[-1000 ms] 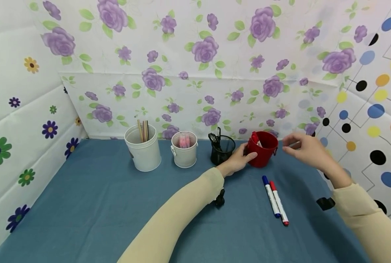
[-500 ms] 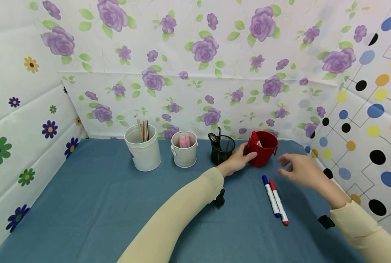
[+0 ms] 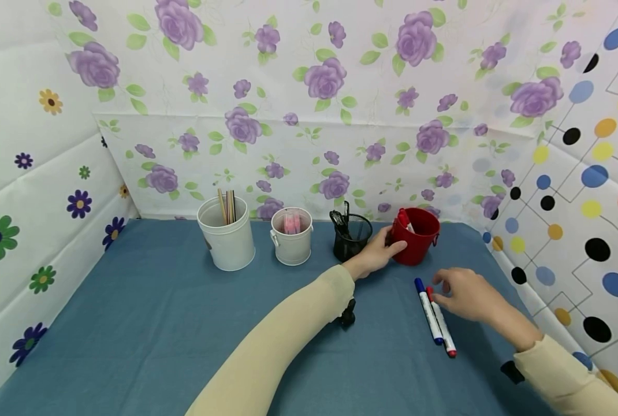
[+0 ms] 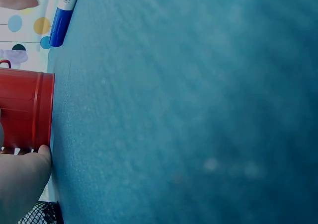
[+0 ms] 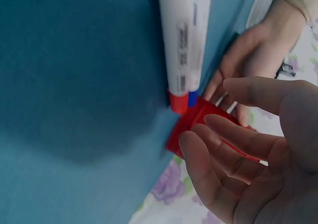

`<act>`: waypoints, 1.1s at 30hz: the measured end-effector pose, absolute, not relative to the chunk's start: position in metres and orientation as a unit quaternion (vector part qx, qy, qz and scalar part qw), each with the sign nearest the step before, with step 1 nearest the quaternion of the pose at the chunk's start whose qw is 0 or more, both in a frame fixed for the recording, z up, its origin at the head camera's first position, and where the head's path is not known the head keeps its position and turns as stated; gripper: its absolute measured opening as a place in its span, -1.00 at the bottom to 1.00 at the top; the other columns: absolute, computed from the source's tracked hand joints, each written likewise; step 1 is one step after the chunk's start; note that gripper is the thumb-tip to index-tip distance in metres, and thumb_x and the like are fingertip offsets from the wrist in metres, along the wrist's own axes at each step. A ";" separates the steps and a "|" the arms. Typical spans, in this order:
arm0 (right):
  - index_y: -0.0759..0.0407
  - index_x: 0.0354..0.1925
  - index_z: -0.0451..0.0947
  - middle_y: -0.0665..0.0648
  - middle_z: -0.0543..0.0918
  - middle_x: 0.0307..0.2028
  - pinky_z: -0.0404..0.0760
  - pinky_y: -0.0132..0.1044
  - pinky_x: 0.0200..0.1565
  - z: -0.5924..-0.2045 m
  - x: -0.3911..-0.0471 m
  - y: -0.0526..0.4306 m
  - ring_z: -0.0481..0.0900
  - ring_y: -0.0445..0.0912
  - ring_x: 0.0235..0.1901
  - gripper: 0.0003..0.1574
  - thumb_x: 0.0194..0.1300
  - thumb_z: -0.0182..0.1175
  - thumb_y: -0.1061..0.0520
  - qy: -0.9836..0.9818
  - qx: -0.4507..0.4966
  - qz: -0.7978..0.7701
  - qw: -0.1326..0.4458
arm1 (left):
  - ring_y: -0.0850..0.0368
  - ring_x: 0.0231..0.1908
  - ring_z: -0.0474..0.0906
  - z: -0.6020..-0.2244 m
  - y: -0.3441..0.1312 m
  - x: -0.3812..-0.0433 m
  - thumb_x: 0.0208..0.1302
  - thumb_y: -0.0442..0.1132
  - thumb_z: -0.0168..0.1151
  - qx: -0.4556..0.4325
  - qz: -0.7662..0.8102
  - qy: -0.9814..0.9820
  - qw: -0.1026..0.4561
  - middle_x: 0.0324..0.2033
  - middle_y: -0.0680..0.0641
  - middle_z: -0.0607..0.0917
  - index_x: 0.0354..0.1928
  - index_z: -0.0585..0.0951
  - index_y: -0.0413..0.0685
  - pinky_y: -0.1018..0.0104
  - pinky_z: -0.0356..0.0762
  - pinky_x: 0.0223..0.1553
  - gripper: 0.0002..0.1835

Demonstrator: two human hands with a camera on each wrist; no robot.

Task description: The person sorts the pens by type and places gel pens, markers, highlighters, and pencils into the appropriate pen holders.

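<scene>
My left hand (image 3: 373, 254) grips the left side of a small red bucket (image 3: 417, 245), thumb in front. A red marker pen and at least one white thing show inside the bucket. In front of it, side by side on the cloth, lie a blue whiteboard marker (image 3: 427, 309) and a red whiteboard marker (image 3: 444, 326). My right hand (image 3: 467, 294) hovers by the cap end of the red marker, fingers loosely bent and holding nothing. The right wrist view shows a gap between these fingers (image 5: 191, 152) and the markers. In the left wrist view the bucket (image 4: 25, 110) stands on the cloth.
Left of the red bucket stand a black mesh cup (image 3: 347, 245) with black pens, a small white bucket (image 3: 292, 248) with pink items, and a taller white bucket (image 3: 231, 248) with thin sticks. Patterned sheets (image 3: 288, 69) enclose the blue cloth (image 3: 184, 323) at back and sides.
My right hand has come down and toward me from beside the red bucket to the red marker's cap end. The left hand and bucket have stayed in place.
</scene>
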State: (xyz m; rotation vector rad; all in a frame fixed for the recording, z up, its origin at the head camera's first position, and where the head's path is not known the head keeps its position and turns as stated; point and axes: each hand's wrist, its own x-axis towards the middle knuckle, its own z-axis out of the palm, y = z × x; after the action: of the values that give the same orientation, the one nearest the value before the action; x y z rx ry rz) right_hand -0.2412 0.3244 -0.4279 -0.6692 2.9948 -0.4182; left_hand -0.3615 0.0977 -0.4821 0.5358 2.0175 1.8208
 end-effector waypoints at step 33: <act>0.14 -0.12 0.71 -0.15 0.54 -0.56 0.51 -0.38 -0.54 -0.453 -0.227 0.291 0.46 -0.32 -0.62 -0.76 0.28 0.52 0.15 0.937 -0.260 -0.219 0.075 | -0.02 0.58 0.22 -0.485 0.099 -0.363 0.64 0.11 0.13 0.189 0.637 0.726 0.175 0.61 -0.07 0.26 0.70 0.07 0.06 0.06 0.37 0.52 -0.20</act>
State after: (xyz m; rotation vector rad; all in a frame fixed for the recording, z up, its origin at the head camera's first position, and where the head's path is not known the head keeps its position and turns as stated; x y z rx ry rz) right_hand -0.2274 0.2905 -0.4533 -0.7789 2.8124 -0.6581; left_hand -0.3629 0.0991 -0.4851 0.5363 2.0571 1.8060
